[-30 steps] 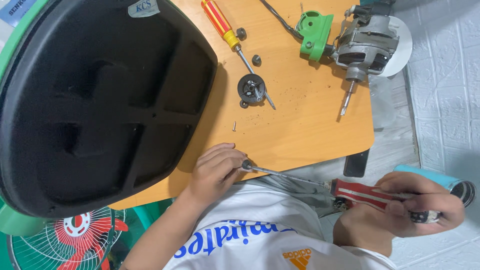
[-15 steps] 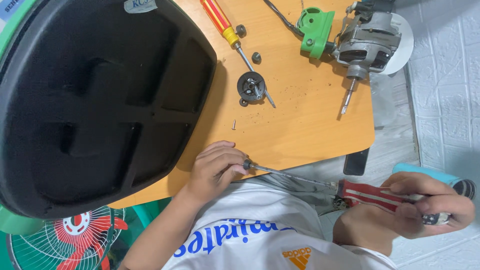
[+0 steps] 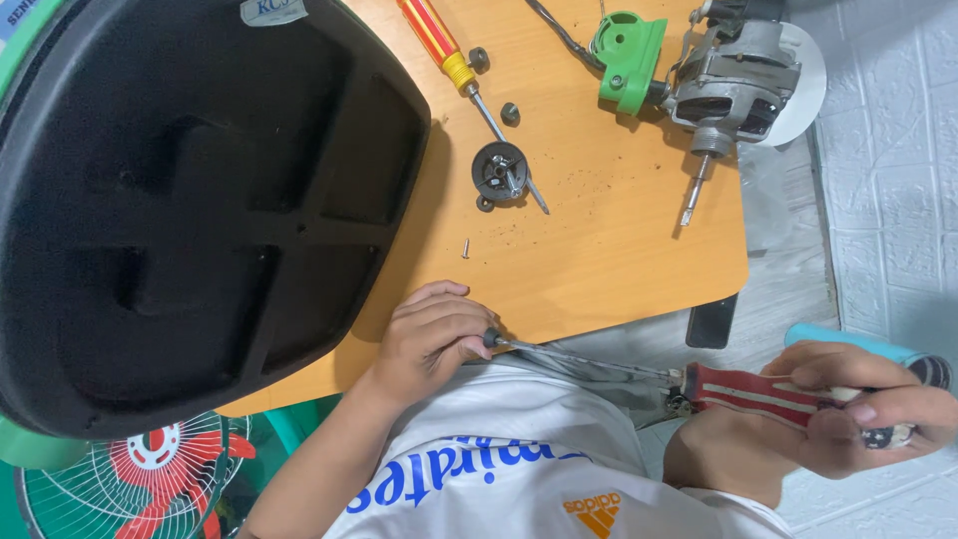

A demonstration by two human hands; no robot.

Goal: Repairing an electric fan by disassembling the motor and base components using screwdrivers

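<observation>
Red-handled screwdriver lies nearly level across the lower right of the frame, its long axis running left to right, the shaft pointing left and slightly up toward the table edge. The right hand wraps closed around the striped handle at the lower right. The left hand, at lower centre, pinches a small dark part against the shaft's tip, fingers curled together at the table's near edge. A black plastic base fills the upper left; a yellow-handled screwdriver and a motor sit along the top.
</observation>
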